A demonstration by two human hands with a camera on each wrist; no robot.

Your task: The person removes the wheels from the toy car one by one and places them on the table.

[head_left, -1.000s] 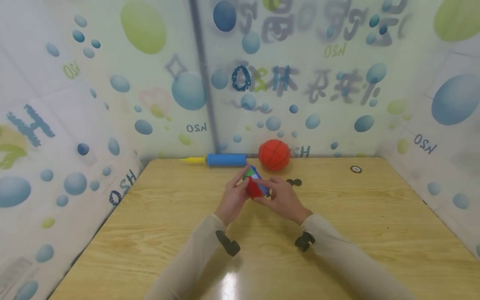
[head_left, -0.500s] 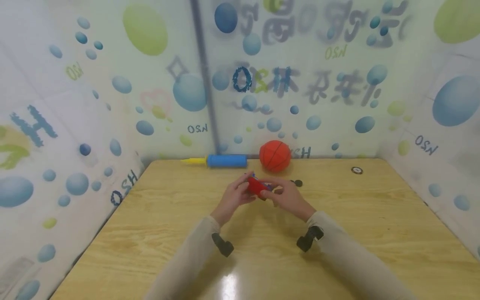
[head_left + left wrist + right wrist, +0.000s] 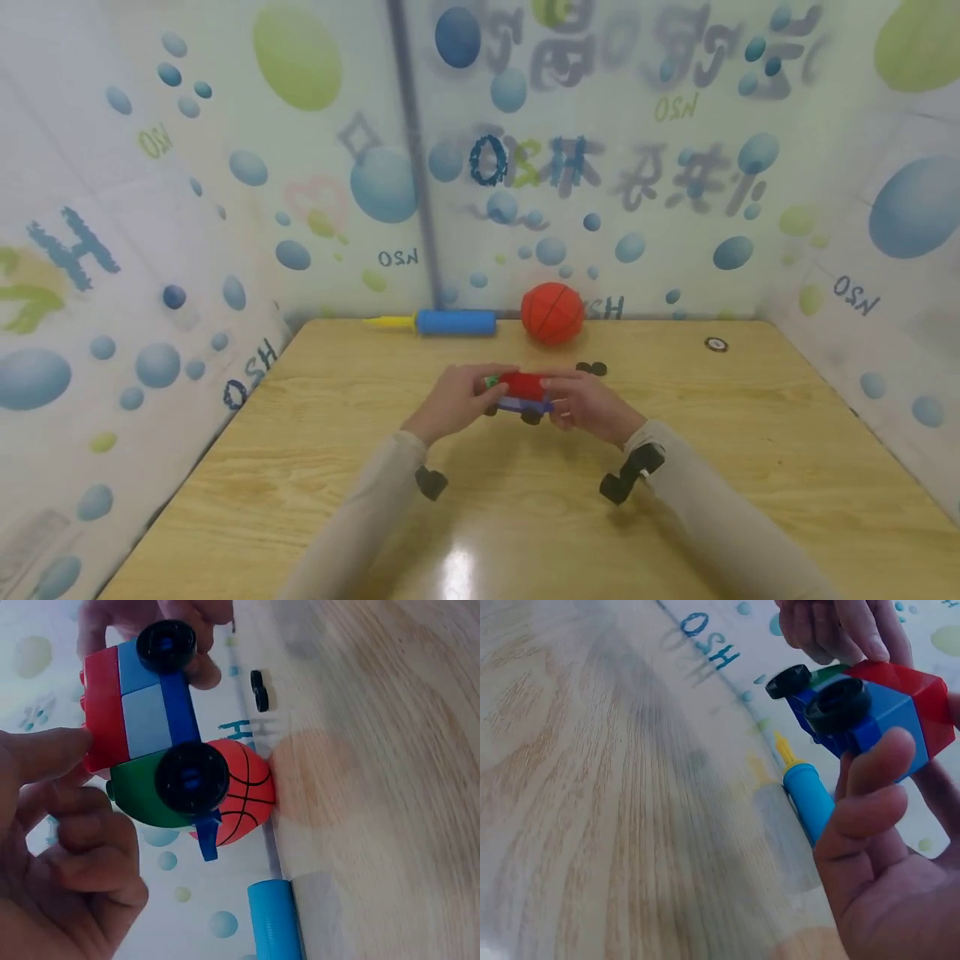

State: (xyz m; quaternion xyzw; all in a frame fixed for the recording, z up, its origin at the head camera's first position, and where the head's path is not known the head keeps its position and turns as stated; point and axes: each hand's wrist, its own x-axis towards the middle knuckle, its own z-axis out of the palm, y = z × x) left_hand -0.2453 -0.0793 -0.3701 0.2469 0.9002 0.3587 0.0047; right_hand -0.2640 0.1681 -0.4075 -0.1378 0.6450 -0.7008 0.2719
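Observation:
Between both hands, above the wooden table, is a toy car point(image 3: 522, 387) built of blocks. Red blocks top it, with light blue and green blocks below and a dark blue base on black wheels. My left hand point(image 3: 452, 403) pinches the car's green end and red top between thumb and fingers, as the left wrist view also shows. At the other end, my right hand point(image 3: 596, 407) grips the red and blue blocks. In the right wrist view the car point(image 3: 896, 712) is seen from its blue end, with a wheel point(image 3: 838, 705) toward the camera.
Along the table's point(image 3: 337, 500) back edge lie a blue pump point(image 3: 456, 322) with a yellow nozzle and a small red basketball point(image 3: 552, 313). Two small black wheels point(image 3: 592, 368) lie just behind the right hand. A round black-and-white disc point(image 3: 716, 344) is at the back right.
The toy car has been turned from a tilted pose to level, wheels down. Both hands have shifted their hold to its two ends and moved slightly lower and apart in the head view.

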